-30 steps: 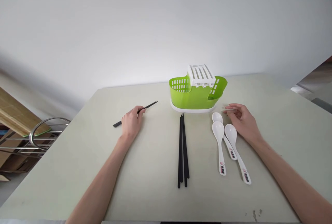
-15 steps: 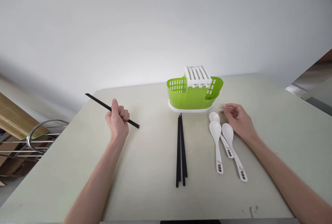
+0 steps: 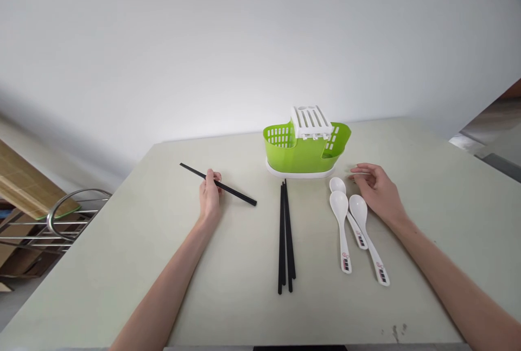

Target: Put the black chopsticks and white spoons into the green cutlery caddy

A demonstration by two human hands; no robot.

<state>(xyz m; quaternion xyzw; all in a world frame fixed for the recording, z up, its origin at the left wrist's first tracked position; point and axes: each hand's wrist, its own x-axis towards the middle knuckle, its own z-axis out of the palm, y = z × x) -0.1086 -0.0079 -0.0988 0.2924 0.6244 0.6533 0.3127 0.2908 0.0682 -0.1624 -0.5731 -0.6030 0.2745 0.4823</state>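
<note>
Now the left hand, closed around chopsticks, has swung inward, bringing them nearer the loose chopsticks yet outside the basket, while the right hand, well apart, stays beside the spoons on the counter, its curled grip unclear.

My left forearm enters from the lower left and extends forward and inward. My left hand is closed in a grip, thumb pointing forward, fingers partly hidden. My right forearm enters from the lower right and angles inward. My right hand points leftward, fingers loosely curled, thumb tucked below the index finger.
</note>
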